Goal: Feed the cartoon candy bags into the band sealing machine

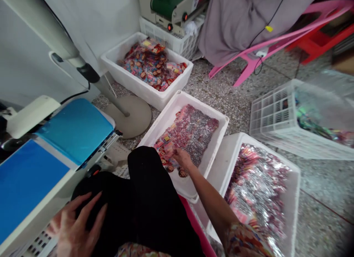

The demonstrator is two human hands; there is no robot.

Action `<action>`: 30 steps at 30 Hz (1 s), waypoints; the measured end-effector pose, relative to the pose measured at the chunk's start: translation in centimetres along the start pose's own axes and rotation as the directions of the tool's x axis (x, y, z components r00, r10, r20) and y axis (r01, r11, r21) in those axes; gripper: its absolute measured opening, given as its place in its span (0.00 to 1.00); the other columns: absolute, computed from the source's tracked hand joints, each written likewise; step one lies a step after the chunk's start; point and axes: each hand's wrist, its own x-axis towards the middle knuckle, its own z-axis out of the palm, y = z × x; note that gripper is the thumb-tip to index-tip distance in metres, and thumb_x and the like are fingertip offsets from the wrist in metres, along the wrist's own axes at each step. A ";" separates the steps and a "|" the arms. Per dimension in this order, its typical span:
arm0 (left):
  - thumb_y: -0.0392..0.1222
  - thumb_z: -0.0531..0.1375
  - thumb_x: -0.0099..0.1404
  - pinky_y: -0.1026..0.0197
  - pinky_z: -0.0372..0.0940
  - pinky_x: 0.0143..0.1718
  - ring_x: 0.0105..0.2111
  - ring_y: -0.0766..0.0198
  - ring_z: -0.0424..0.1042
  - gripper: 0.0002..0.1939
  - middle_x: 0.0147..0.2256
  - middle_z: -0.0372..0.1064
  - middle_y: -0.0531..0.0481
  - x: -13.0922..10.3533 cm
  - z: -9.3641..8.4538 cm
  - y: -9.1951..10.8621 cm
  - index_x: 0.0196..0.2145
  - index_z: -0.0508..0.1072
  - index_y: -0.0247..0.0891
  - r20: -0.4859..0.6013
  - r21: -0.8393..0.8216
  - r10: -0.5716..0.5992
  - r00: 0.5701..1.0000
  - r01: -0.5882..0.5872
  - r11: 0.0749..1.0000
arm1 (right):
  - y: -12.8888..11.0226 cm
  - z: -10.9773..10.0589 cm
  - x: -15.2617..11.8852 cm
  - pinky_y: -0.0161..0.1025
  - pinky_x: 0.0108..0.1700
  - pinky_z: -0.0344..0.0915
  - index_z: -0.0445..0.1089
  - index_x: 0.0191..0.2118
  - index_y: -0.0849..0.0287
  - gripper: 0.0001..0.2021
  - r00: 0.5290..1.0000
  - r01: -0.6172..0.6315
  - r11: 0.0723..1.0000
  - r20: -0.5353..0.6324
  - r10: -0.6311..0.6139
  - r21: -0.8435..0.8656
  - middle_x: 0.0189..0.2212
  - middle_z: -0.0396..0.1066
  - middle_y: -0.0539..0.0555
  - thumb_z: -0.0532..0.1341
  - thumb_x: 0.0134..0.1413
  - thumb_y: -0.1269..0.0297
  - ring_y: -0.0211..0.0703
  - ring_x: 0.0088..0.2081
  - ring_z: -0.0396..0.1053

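My left hand [79, 223] rests on my black-clad leg at the lower left, fingers spread and holding nothing. My right hand [182, 157] reaches into the middle white foam box [204, 106], its fingertips at the pink and silver printed packets [190, 129]. Those packets lie close together in rows. Whether the fingers grip a packet is too small to tell. A few packets with a printed figure [182, 172] lie just below the hand, near the box's lower wall.
Foam boxes of packets stand behind [129, 78] and at the right [294, 201]. A blue conveyor [30, 183] is left, beside a round pole base [138, 117]. Right are a white crate [272, 113] and a pink chair [243, 70].
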 end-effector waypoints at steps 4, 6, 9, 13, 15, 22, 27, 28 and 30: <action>0.45 0.61 0.69 0.41 0.64 0.58 0.55 0.46 0.69 0.22 0.54 0.70 0.41 5.8 1.2 4.4 0.59 0.69 0.47 -0.026 -0.170 0.163 0.986 -0.165 0.972 | -3.5 -10.2 -1.2 0.35 0.37 0.55 0.71 0.38 0.59 0.06 0.968 0.235 0.972 -0.093 -0.233 0.009 0.33 0.74 0.52 0.61 0.56 0.64 0.40 0.34 0.67; 0.47 0.62 0.69 0.43 0.64 0.59 0.57 0.47 0.68 0.27 0.57 0.67 0.39 9.9 2.1 7.2 0.64 0.64 0.45 -0.092 -0.248 0.202 0.975 -0.219 0.944 | -7.2 -15.8 -2.1 0.35 0.35 0.52 0.69 0.32 0.59 0.05 0.897 0.427 0.903 -0.147 -0.417 0.044 0.29 0.70 0.49 0.61 0.55 0.63 0.38 0.30 0.62; 0.53 0.70 0.60 0.39 0.59 0.64 0.64 0.42 0.61 0.44 0.63 0.62 0.34 15.9 2.7 10.5 0.68 0.58 0.40 -0.117 -0.372 0.165 0.979 -0.198 0.907 | -14.0 -22.6 -3.9 0.35 0.32 0.48 0.64 0.26 0.59 0.07 0.784 0.618 0.785 -0.107 -0.611 0.049 0.23 0.63 0.45 0.61 0.50 0.64 0.35 0.27 0.58; 0.53 0.74 0.51 0.43 0.66 0.57 0.53 0.45 0.73 0.42 0.54 0.73 0.39 20.6 1.3 11.5 0.60 0.67 0.37 0.082 -0.676 -0.008 0.997 0.061 0.734 | -21.4 -26.3 -4.8 0.34 0.31 0.46 0.65 0.25 0.59 0.07 0.674 0.739 0.674 -0.029 -0.738 0.003 0.21 0.62 0.44 0.64 0.47 0.64 0.34 0.27 0.57; 0.52 0.73 0.52 0.49 0.70 0.50 0.45 0.49 0.77 0.33 0.46 0.77 0.43 21.3 0.0 10.8 0.52 0.72 0.37 0.194 -0.818 -0.060 0.979 0.195 0.542 | -23.8 -26.4 -3.9 0.34 0.31 0.49 0.69 0.28 0.59 0.08 0.652 0.758 0.649 -0.053 -0.756 0.069 0.24 0.66 0.45 0.66 0.46 0.62 0.35 0.28 0.59; 0.48 0.77 0.43 0.57 0.71 0.39 0.33 0.58 0.76 0.32 0.37 0.79 0.48 21.3 -2.9 7.1 0.44 0.74 0.35 0.215 -0.952 -0.282 0.935 0.266 0.154 | -27.2 -21.9 0.9 0.38 0.41 0.67 0.74 0.47 0.55 0.24 0.670 0.410 0.316 -0.048 -0.741 0.855 0.38 0.76 0.51 0.69 0.48 0.47 0.43 0.37 0.71; 0.49 0.76 0.45 0.57 0.70 0.38 0.32 0.59 0.74 0.30 0.37 0.78 0.47 22.1 -2.7 4.7 0.43 0.73 0.35 0.145 -0.976 -0.357 0.923 0.194 0.104 | -29.0 -16.1 1.7 0.45 0.50 0.69 0.76 0.47 0.56 0.27 0.646 0.198 0.223 0.045 -0.762 0.955 0.40 0.79 0.54 0.75 0.39 0.53 0.49 0.42 0.76; 0.50 0.75 0.46 0.57 0.70 0.39 0.34 0.59 0.74 0.29 0.37 0.77 0.47 22.3 -2.5 4.2 0.43 0.73 0.35 0.103 -0.976 -0.364 0.926 0.165 0.144 | -29.6 -15.2 1.7 0.46 0.50 0.70 0.76 0.45 0.56 0.26 0.668 0.177 0.247 0.068 -0.741 0.953 0.38 0.80 0.54 0.76 0.37 0.54 0.50 0.40 0.76; 0.51 0.72 0.51 0.55 0.69 0.43 0.37 0.57 0.73 0.26 0.39 0.76 0.47 22.5 -1.9 3.2 0.44 0.73 0.35 0.005 -0.956 -0.374 0.927 0.114 0.271 | -30.9 -13.8 1.7 0.47 0.50 0.70 0.78 0.42 0.58 0.24 0.715 0.161 0.269 0.076 -0.695 0.950 0.35 0.80 0.53 0.76 0.36 0.55 0.50 0.38 0.77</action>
